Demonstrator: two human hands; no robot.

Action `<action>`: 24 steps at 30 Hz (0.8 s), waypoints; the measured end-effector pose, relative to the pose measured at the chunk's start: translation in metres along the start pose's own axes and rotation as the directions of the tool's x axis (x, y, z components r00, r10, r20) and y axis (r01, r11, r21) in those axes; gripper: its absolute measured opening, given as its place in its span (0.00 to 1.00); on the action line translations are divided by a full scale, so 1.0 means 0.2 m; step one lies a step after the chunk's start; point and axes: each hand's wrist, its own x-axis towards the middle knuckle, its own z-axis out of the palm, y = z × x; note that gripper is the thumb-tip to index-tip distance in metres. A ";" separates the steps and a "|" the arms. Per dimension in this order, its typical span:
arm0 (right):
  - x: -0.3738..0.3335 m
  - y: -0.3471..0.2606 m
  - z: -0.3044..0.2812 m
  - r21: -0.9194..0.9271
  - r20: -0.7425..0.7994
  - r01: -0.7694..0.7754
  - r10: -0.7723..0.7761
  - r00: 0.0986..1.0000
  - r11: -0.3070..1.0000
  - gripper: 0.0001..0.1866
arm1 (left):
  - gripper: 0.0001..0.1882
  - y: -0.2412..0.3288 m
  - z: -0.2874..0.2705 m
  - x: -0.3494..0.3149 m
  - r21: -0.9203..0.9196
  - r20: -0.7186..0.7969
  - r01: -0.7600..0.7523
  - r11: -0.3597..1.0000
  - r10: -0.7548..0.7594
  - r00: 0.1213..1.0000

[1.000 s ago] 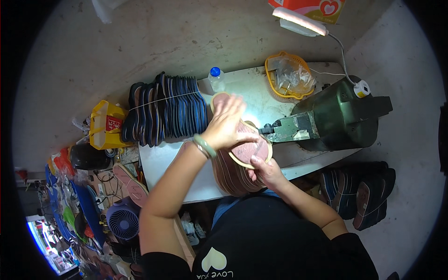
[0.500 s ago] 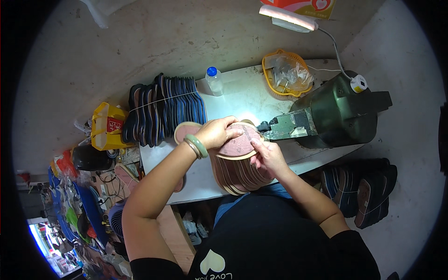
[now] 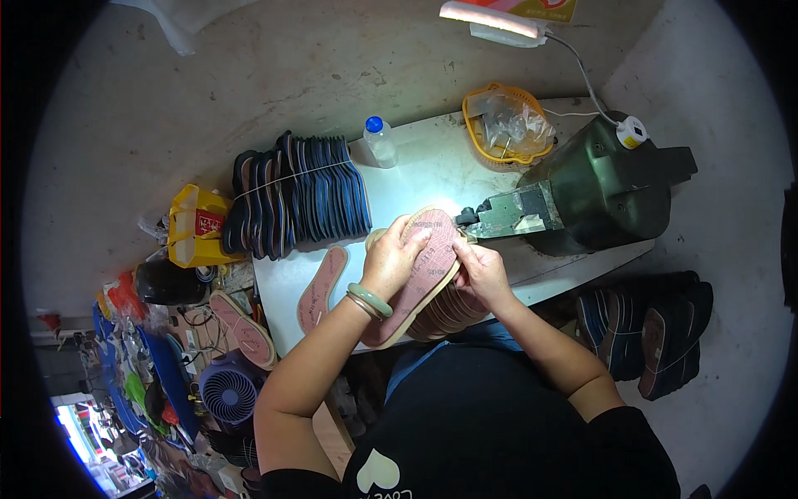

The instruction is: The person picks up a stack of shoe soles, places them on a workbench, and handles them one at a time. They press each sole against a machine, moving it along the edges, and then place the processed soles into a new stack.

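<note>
A pinkish-brown shoe insole (image 3: 422, 281) with a pale edge slants over the white table, its rounded end near the tip of a dark green machine's narrow arm (image 3: 519, 214). Wrapped around its left side, with the thumb on top, is my left hand (image 3: 389, 259), which wears bangles at the wrist. My right hand (image 3: 485, 273) pinches the opposite edge, close to the machine's tip. Below the insole and partly hidden by it lies a fanned stack of insoles (image 3: 449, 314). Another insole (image 3: 317, 291) rests on the table to the left of my left forearm.
A tied row of dark soles (image 3: 303, 195) stands at the back left beside a bottle with a blue cap (image 3: 380, 143). Behind are a yellow basket (image 3: 509, 125) and a lit lamp (image 3: 490, 23). Tied bundles (image 3: 677, 341) sit low right; a fan (image 3: 229, 391) stands left.
The insole in my hands has turned, so its long body now points down toward me instead of left. The loose insole at the left shows more fully.
</note>
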 end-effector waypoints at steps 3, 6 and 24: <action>-0.06 0.07 0.01 0.022 0.073 0.038 -0.040 0.997 0.999 0.22 | 0.23 -0.01 0.03 0.00 -0.141 -0.016 -0.008 0.990 0.005 1.000; -0.18 0.15 -0.01 0.094 0.294 -0.201 0.166 0.941 0.975 0.19 | 0.24 0.09 0.04 -0.02 -0.164 -0.070 -0.018 0.986 0.007 0.998; -0.36 -0.07 0.02 0.441 0.258 -0.407 0.321 0.911 0.800 0.15 | 0.33 0.10 0.18 0.13 -0.053 -0.560 0.197 0.979 -0.192 0.806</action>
